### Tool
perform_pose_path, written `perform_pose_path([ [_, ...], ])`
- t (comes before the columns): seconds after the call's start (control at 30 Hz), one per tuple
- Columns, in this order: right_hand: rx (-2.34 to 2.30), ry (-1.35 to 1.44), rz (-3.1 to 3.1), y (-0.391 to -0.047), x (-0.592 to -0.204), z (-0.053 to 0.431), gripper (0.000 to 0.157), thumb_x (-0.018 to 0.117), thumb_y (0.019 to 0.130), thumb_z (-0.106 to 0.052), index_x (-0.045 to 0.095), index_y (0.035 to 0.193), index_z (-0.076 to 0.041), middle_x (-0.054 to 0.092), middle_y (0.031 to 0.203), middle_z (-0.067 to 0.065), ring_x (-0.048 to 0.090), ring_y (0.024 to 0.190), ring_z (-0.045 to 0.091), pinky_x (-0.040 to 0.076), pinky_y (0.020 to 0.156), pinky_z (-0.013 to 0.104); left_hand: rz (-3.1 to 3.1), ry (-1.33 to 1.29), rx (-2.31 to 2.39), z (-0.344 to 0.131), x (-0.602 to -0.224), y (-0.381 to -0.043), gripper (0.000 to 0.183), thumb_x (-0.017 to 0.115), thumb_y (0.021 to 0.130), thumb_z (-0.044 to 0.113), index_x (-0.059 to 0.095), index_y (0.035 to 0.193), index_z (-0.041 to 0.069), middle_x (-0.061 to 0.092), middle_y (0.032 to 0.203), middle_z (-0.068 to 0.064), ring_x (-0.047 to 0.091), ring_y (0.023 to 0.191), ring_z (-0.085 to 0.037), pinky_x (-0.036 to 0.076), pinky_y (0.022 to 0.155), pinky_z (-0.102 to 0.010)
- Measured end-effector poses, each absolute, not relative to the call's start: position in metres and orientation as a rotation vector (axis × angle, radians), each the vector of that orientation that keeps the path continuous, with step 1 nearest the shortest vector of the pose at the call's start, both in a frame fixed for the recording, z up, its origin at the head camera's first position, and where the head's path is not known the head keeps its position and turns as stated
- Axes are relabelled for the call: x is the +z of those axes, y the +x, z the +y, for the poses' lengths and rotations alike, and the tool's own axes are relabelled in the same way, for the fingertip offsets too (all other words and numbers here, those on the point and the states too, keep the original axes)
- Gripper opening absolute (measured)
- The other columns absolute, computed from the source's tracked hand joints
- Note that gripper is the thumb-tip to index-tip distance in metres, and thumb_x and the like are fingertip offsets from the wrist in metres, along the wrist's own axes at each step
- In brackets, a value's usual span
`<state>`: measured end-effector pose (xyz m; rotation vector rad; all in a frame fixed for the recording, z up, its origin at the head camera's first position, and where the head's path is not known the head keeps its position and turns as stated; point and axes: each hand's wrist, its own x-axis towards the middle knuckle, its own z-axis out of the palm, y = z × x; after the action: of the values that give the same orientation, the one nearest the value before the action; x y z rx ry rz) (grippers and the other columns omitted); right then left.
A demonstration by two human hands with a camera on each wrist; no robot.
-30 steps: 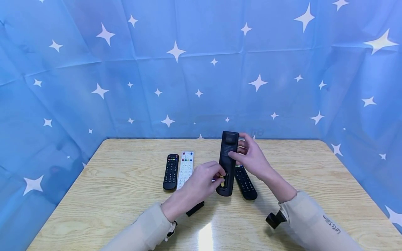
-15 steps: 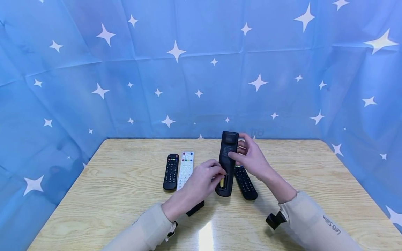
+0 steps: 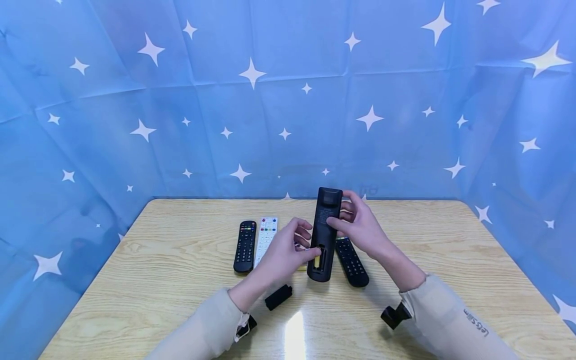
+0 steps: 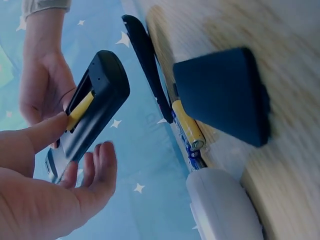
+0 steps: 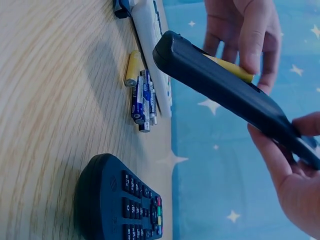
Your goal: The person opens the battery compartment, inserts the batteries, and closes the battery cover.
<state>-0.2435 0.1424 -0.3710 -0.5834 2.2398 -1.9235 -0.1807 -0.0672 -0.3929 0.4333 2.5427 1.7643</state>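
Observation:
My right hand [image 3: 363, 227] grips the upper part of a black remote control [image 3: 322, 232] and holds it back side up over the table. Its battery compartment lies uncovered at the lower end, with a yellow battery [image 3: 317, 261] in it. With the thumb, my left hand [image 3: 282, 254] presses the upper end of that battery; the other fingers are spread loosely beside the remote. In the right wrist view the battery [image 5: 232, 68] sits tilted, one end sticking out. A black battery cover [image 3: 278, 297] lies on the table below my left hand.
A black remote [image 3: 245, 246] and a white remote [image 3: 266, 240] lie to the left. Another black remote [image 3: 352, 262] lies to the right. On the table, a loose yellow battery [image 5: 132, 68] lies by several blue ones [image 5: 142, 102].
My left fingers have let go of the yellow battery and drawn back to the left, leaving the thumb on it. The right hand and the remote have barely moved.

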Motion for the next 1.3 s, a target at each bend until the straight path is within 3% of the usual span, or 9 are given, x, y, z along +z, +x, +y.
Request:
perform_pose_path([
  [0.2, -1.921, -0.597, 2.233, -0.2431, -0.3708, 0.1419, 0.061, 0.067, 0.097, -0.002, 0.035, 0.148, -0.003, 0.059, 0.13, 0.028, 0.066, 0.109, 0.035, 0.06, 0.079, 0.049, 2.356, 0.326, 1.827, -0.07, -0.3951, -0.1843, 0.042, 0.079, 0.092, 0.015, 0.057, 0.127, 0.007, 0.062, 0.11, -0.005, 0.064, 0.096, -0.019, 0.055, 0.083, -0.036],
  [0.43, -1.934, -0.626, 2.21, -0.2425, -0.37, 0.142, 0.06, 0.067, 0.097, -0.002, 0.036, 0.149, -0.003, 0.059, 0.131, 0.027, 0.065, 0.11, 0.035, 0.061, 0.079, 0.048, 2.132, 0.233, 1.913, -0.0712, -0.3934, -0.1865, 0.044, 0.078, 0.092, 0.011, 0.055, 0.129, 0.004, 0.06, 0.113, -0.013, 0.065, 0.097, -0.024, 0.058, 0.086, -0.045],
  [1.3, -1.958, -0.741, 2.164, -0.2378, -0.3653, 0.139, 0.056, 0.066, 0.098, -0.001, 0.039, 0.147, -0.003, 0.06, 0.129, 0.026, 0.067, 0.108, 0.031, 0.062, 0.076, 0.045, 1.876, 0.122, 2.005, -0.0702, -0.3897, -0.1878, 0.041, 0.075, 0.092, 0.001, 0.05, 0.125, 0.006, 0.058, 0.111, -0.016, 0.066, 0.094, -0.027, 0.057, 0.085, -0.041],
])
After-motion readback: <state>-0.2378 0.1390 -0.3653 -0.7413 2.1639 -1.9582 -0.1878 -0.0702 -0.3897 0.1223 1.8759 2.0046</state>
